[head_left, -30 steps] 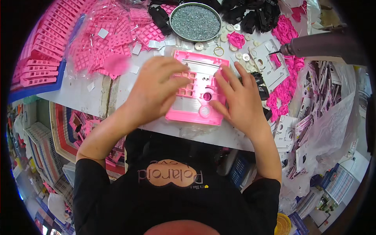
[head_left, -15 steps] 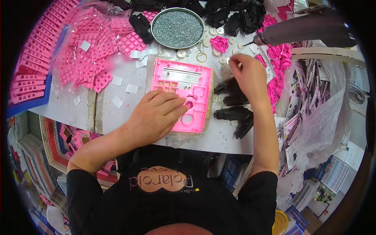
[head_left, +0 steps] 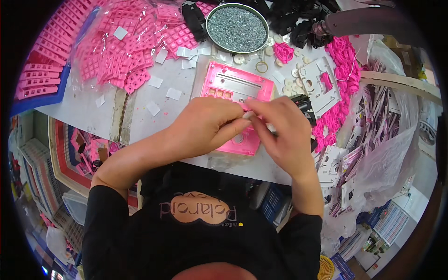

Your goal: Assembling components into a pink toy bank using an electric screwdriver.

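Note:
A pink plastic housing (head_left: 264, 86) with a slotted silver strip and small square openings lies on the table in front of me, partly covered by both hands. Above it, my left hand (head_left: 203, 123) and my right hand (head_left: 285, 126) meet fingertip to fingertip. Between their thumbs and forefingers is a small white disc (head_left: 248, 115), pinched from both sides. The fingers hide part of the disc and the housing's middle. Black plastic parts (head_left: 302, 105) lie just beyond my right hand.
A round tin (head_left: 206, 29) of small screws stands at the back, near loose white discs (head_left: 295, 86). Pink button-pad pieces (head_left: 116, 56) in clear plastic fill the left. A powered screwdriver (head_left: 368, 23) hangs at upper right, over pink parts (head_left: 347, 63). White panels (head_left: 322, 86) lie below it.
My right hand has come from the loose discs to the housing with a white disc. My left hand has lifted off the housing and now pinches the disc too. The view has shifted.

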A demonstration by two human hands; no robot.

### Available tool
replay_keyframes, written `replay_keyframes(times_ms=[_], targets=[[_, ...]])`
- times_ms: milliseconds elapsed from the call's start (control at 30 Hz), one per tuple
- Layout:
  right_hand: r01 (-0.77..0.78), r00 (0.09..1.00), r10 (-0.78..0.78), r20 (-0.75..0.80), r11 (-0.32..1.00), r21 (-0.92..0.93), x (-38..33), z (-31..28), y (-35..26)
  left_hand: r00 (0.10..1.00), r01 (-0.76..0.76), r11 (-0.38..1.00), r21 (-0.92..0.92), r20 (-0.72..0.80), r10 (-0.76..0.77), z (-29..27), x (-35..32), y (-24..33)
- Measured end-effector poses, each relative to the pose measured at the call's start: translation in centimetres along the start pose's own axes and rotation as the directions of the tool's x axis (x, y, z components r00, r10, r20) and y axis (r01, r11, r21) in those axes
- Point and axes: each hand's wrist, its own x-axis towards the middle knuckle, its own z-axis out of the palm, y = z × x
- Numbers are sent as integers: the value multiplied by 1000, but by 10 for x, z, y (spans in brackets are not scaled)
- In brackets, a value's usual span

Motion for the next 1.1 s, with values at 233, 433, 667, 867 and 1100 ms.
replay_keyframes(times_ms=[233, 433, 667, 867, 1100], targets=[[-349, 899, 391, -198, 912, 217, -27, 28, 0, 985, 52, 995, -87, -160, -66, 7, -12, 2], [-94, 995, 81, -52, 930, -356, -23, 38, 8, 963, 123, 991, -53, -234, -132, -23, -27, -4], [-189, 978, 138, -159, 909, -372, -21, 50, 8, 975, 110, 994, -23, -190, -112, -24, -27, -10], [-213, 974, 144, -177, 853, -477, -22, 56, 4, 958, -88, 959, 268, -242, 156, -41, 30, -26], [-243, 960, 195, -203, 937, -250, -20, 36, 5, 985, 75, 563, 823, -147, 84, -53, 147, -97]])
